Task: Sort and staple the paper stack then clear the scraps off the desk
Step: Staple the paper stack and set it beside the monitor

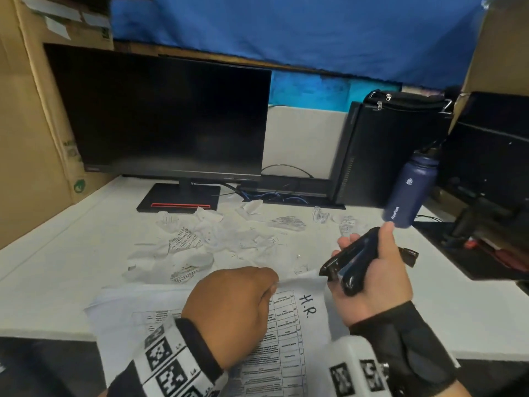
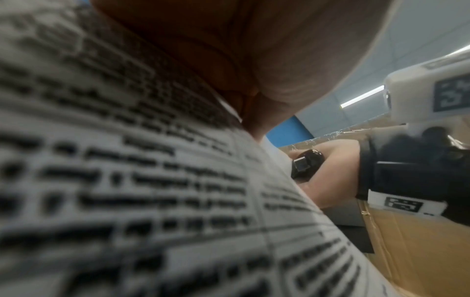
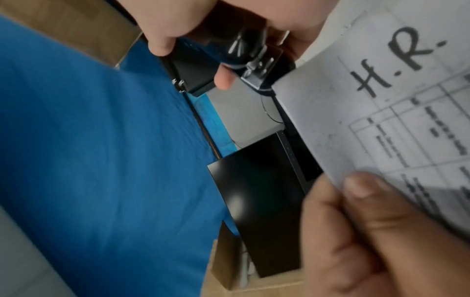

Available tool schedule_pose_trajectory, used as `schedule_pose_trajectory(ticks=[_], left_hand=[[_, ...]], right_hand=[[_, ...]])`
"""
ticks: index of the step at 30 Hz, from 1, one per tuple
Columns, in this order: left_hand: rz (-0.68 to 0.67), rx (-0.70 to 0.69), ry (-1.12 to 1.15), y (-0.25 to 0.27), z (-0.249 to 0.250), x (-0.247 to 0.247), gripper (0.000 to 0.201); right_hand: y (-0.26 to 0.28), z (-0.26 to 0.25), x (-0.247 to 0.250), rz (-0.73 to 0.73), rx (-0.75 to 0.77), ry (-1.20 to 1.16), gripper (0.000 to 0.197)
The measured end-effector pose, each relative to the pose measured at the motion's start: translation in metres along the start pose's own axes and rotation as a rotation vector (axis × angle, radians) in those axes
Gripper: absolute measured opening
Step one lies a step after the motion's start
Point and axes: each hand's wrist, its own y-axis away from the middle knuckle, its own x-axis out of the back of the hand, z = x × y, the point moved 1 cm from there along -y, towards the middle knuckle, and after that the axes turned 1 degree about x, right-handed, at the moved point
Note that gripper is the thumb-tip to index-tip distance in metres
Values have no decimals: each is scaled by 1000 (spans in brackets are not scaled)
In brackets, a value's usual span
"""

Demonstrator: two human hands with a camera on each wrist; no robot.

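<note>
Stapling step in hand. Item: paper stack (image 1: 286, 336), top sheet marked "H.R.", lying at 6 o'clock on the worktop (image 1: 71, 253) and overhanging its near edge. Left hand (image 1: 229, 308): grip pinching the stack's far edge, thumb on top, lifting that edge. Right hand (image 1: 369, 270): grip curled round a dark stapler (image 1: 347, 263), whose mouth sits at the stack's 1 o'clock corner. Next move, as judged: seat the corner fully in the mouth, sheets aligned, then squeeze. Scraps (image 1: 197, 242): torn pieces strewn from 10 to 1 o'clock, uncleared. Hard to make out: how many sheets the stack holds; whether the corner is already inside the mouth; left wrist view mostly blurred print, fingers hidden beneath paper.
</note>
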Motion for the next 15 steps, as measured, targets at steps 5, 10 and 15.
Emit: schedule_pose_trajectory(ticks=[5,10,15], left_hand=[[1,2,39,-6,-1,4,30],[39,19,85,-9,-7,9,29],[93,6,92,-9,-8,6,24]], right_hand=[[6,5,-4,51,327,292,56],[10,5,1,23,437,392,51],[15,12,-2,-66,389,407,52]])
